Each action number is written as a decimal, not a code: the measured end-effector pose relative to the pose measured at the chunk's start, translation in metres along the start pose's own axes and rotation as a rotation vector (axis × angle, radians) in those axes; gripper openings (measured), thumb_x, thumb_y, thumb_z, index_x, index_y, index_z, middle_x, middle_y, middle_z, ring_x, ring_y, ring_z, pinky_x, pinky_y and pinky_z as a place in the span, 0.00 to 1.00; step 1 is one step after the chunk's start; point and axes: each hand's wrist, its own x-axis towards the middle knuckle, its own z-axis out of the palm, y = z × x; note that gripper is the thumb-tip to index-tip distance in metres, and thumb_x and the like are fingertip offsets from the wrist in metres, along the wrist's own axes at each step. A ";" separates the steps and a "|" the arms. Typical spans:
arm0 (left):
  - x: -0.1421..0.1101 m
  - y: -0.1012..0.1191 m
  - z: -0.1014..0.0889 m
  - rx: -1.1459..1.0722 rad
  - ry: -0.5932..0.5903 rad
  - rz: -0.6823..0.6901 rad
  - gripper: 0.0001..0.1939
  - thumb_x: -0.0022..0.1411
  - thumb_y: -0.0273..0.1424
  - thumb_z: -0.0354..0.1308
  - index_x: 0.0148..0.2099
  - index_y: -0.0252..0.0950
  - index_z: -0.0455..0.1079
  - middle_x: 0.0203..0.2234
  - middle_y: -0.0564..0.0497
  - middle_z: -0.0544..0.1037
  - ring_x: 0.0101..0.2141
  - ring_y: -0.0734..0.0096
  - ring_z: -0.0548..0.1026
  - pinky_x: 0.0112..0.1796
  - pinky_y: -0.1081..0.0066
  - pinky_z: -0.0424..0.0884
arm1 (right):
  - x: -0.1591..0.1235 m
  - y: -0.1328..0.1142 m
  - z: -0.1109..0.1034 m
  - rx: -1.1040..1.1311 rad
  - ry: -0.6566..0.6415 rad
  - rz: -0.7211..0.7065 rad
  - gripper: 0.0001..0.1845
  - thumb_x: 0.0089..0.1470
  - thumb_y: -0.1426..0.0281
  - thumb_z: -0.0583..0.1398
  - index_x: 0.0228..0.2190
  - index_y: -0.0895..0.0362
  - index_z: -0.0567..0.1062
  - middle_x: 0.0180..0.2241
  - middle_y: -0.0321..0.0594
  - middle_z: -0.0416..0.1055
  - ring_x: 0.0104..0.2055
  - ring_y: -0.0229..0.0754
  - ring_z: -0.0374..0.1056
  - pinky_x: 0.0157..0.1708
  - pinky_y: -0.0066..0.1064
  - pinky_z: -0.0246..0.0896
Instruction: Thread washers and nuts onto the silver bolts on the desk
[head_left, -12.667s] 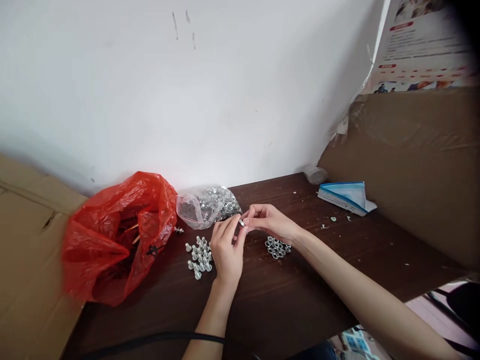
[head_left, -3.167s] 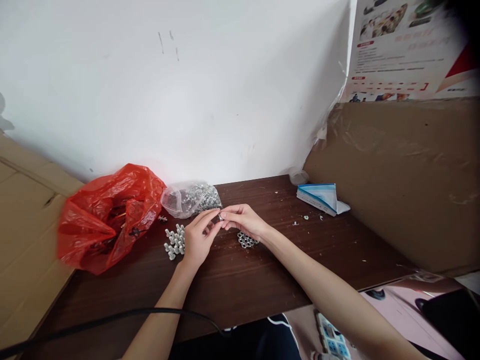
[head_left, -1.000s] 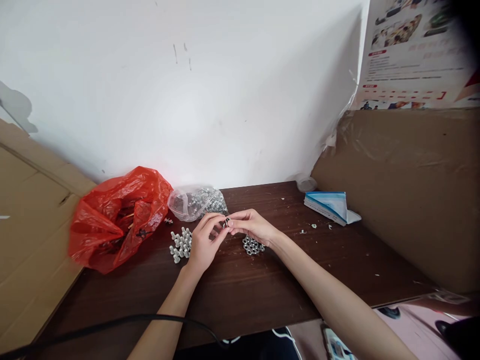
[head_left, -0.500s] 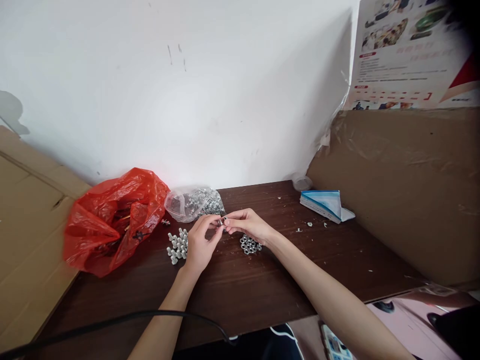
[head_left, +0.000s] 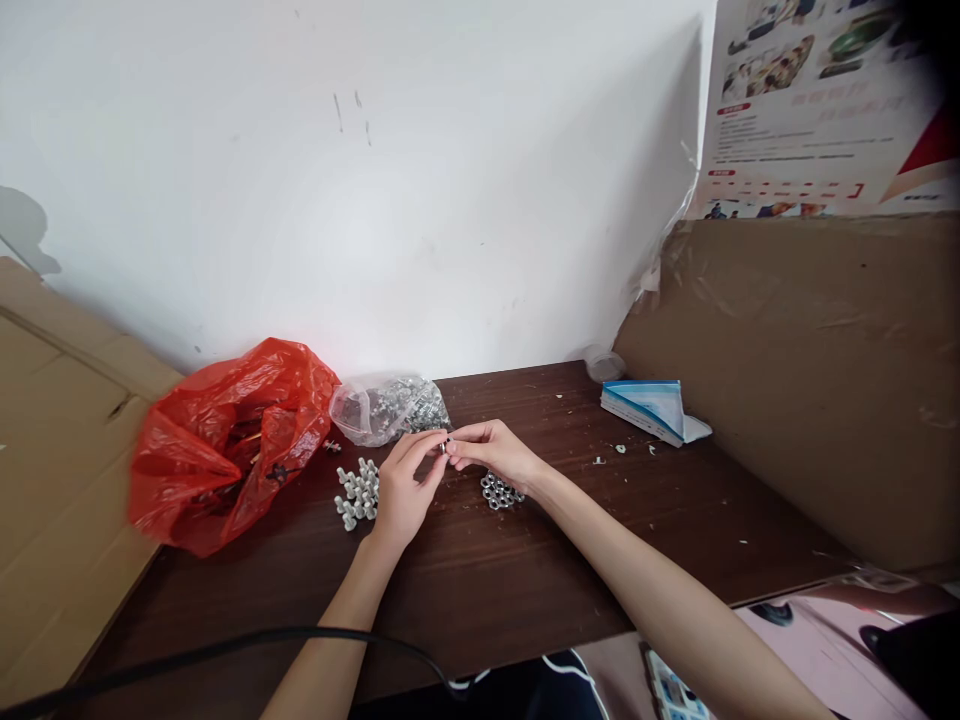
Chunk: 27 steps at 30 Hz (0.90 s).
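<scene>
Over the middle of the table my left hand (head_left: 406, 488) and my right hand (head_left: 491, 450) meet at the fingertips. Thumb and fingers of the left pinch a small shiny metal bolt (head_left: 443, 447), mostly covered by the fingers. My right hand's fingertips are closed at its other end on what looks like a nut, largely hidden. Beside my left wrist stands a cluster of bolts (head_left: 357, 492), several of them heads down. A group of hex nuts (head_left: 499, 491) lies flat just below my right hand.
Behind my hands lies a clear plastic bag (head_left: 390, 408) of small metal parts. A red plastic bag (head_left: 225, 440) sits at the left, by a cardboard box (head_left: 67, 480). A blue-and-white packet (head_left: 643, 408) lies at the right. A black cable (head_left: 247, 637) crosses the near side.
Both hands stay together at the same spot, with small finger shifts around the bolt. The metal between them shows slightly less now. The piles have not changed.
</scene>
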 end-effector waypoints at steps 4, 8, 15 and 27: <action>0.001 0.001 0.000 -0.016 0.002 0.021 0.12 0.61 0.25 0.56 0.47 0.38 0.72 0.42 0.45 0.78 0.34 0.70 0.78 0.38 0.65 0.77 | 0.000 -0.001 0.001 0.000 -0.007 -0.009 0.20 0.40 0.62 0.70 0.36 0.60 0.81 0.33 0.44 0.77 0.32 0.36 0.70 0.36 0.29 0.68; 0.000 0.001 0.001 -0.015 0.016 0.025 0.12 0.61 0.25 0.57 0.47 0.38 0.72 0.41 0.46 0.78 0.36 0.68 0.78 0.38 0.66 0.77 | -0.001 0.000 0.001 -0.006 -0.010 -0.006 0.21 0.39 0.61 0.70 0.36 0.60 0.81 0.34 0.44 0.77 0.32 0.36 0.70 0.36 0.29 0.68; 0.001 0.003 0.001 -0.013 0.029 0.009 0.12 0.60 0.25 0.57 0.47 0.38 0.73 0.40 0.46 0.78 0.34 0.69 0.78 0.38 0.66 0.77 | 0.000 0.001 0.000 0.013 -0.023 0.000 0.20 0.39 0.62 0.70 0.35 0.60 0.81 0.31 0.43 0.77 0.32 0.36 0.70 0.36 0.29 0.68; 0.001 0.003 0.001 -0.010 0.041 0.036 0.12 0.60 0.25 0.58 0.47 0.38 0.72 0.39 0.47 0.78 0.34 0.70 0.77 0.38 0.67 0.75 | -0.001 0.002 0.001 0.042 -0.031 -0.005 0.19 0.41 0.62 0.70 0.35 0.60 0.81 0.30 0.42 0.77 0.32 0.35 0.71 0.36 0.28 0.68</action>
